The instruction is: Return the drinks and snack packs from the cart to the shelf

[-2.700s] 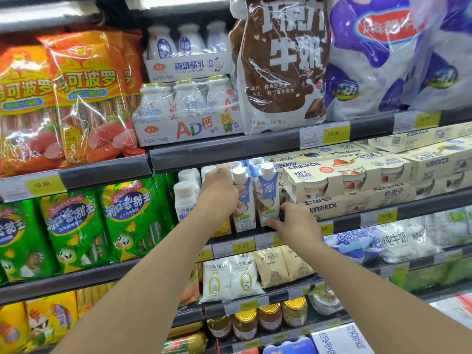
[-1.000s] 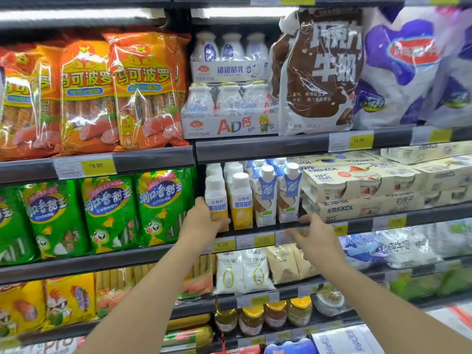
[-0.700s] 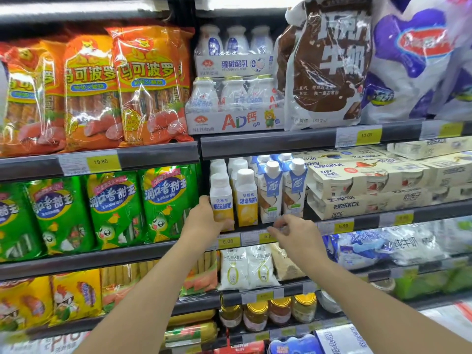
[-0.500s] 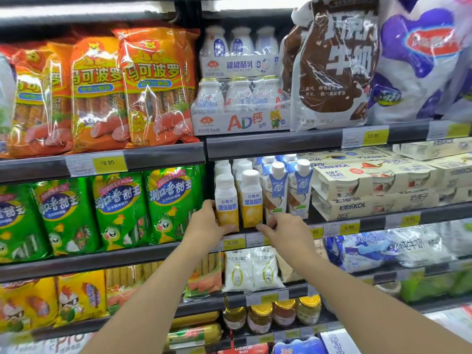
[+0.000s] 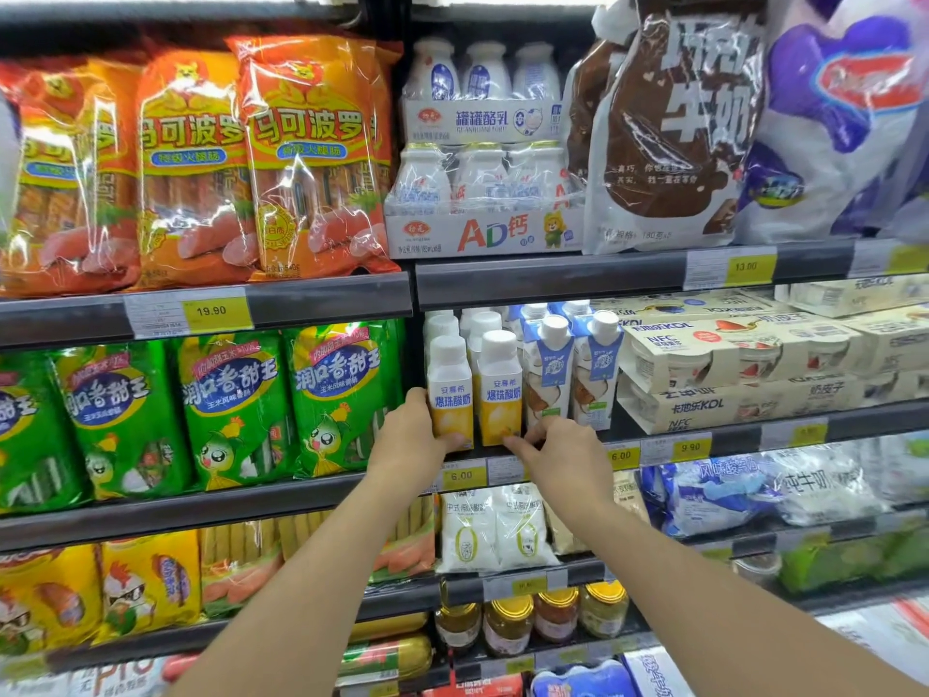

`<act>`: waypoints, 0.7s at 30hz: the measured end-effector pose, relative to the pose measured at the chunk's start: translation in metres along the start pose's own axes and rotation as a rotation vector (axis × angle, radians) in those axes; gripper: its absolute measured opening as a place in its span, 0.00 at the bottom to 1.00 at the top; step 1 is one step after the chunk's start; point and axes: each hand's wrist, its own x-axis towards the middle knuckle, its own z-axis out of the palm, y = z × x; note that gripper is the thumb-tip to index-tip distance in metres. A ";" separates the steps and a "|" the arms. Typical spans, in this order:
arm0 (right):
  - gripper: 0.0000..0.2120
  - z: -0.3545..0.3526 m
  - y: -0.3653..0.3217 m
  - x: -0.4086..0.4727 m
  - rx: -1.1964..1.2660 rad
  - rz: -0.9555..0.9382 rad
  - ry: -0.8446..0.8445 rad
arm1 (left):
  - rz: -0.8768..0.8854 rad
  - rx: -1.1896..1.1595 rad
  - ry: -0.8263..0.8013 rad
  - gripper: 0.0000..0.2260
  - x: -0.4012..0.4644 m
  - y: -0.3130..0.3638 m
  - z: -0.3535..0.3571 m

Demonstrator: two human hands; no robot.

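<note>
Two white-capped yellow yogurt drink bottles stand at the front of the middle shelf (image 5: 704, 435). My left hand (image 5: 412, 440) wraps the base of the left yellow bottle (image 5: 450, 394). My right hand (image 5: 558, 445) has its fingertips against the bottom of the right yellow bottle (image 5: 500, 389), fingers spread. Two blue-and-white coconut drink cartons (image 5: 548, 374) stand just right of these bottles. The cart is out of view.
Orange sausage packs (image 5: 311, 158) and green corn sausage packs (image 5: 337, 399) fill the left shelves. Boxed yogurt cups (image 5: 729, 364) sit to the right. Milk bottle multipacks (image 5: 482, 193) and a brown milk bag (image 5: 668, 123) are above. Jars (image 5: 507, 626) stand lower down.
My left hand left the blue cartons and went down-left to the left yellow bottle. My right hand let go of a carton and slid left to the right yellow bottle's base.
</note>
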 end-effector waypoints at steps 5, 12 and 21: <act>0.16 -0.001 0.004 -0.003 0.033 -0.021 0.005 | -0.004 0.002 -0.009 0.21 0.002 -0.001 0.001; 0.17 -0.012 0.010 -0.008 0.078 -0.039 -0.014 | -0.008 -0.058 -0.036 0.25 -0.004 -0.006 -0.005; 0.22 -0.043 0.016 -0.020 0.047 -0.045 -0.150 | 0.079 0.052 -0.127 0.29 -0.024 -0.022 -0.025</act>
